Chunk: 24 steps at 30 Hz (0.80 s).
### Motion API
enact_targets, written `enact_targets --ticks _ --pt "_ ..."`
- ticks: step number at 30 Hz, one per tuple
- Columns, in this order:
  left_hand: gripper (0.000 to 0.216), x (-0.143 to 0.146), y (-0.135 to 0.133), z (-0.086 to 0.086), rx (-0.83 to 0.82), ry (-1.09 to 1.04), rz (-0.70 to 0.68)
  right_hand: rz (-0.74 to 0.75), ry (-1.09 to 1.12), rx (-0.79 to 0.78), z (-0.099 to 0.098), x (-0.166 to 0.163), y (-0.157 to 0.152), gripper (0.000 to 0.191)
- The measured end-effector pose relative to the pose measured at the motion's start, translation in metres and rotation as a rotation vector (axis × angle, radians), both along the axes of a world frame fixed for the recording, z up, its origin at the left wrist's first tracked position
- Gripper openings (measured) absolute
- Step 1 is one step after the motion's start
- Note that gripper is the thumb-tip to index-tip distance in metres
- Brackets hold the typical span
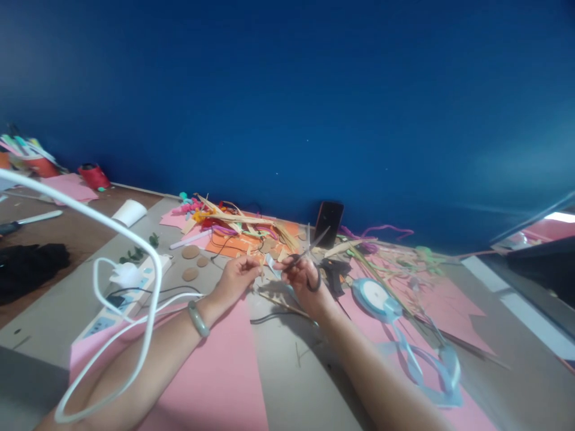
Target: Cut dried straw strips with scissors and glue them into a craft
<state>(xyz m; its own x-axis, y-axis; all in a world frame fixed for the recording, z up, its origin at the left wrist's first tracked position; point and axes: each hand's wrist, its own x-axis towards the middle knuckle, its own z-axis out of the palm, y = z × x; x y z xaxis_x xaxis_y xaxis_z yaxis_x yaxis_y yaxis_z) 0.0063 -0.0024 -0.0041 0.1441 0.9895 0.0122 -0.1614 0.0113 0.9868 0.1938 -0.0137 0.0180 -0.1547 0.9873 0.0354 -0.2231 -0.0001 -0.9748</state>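
Note:
Black-handled scissors (320, 238) rest in my right hand (309, 287), one handle loop around its fingers. Their blades stand apart and point away from me. At this hand's fingertips is a short piece of pale blue ribbon (271, 261). My left hand (239, 276), with a green bangle (198, 319) on the wrist, is closed in a pinch just left of the ribbon. What it pinches is too small and blurred to name. Below the hands lies a thin stick (285, 304). To the right is a light blue ribbon roll (375, 297) with its tail loose.
A white cable (155, 287) loops over my left forearm from a power strip (128, 299). Pink paper (215, 371) covers the near table. Behind lie straw strips (242, 218), brown discs (190, 251) and a dark phone (329, 221) leaning on the blue wall (287, 108). A paper cup (130, 212) lies left.

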Motion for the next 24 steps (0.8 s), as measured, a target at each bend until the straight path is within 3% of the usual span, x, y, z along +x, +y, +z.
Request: enact_targets --ticks 3,8,24 --pt "0.029 -0.001 0.001 0.0 0.003 -0.007 0.019 -0.005 -0.007 -0.022 0.0 0.002 0.002 0.061" --pt "0.03 -0.002 0.003 0.0 -0.028 -0.038 0.036 -0.032 0.036 -0.061 -0.002 0.007 0.006 0.034" --pt "0.028 -0.004 0.006 -0.002 -0.126 -0.114 0.04 -0.091 0.175 -0.108 0.008 0.008 0.001 0.007"
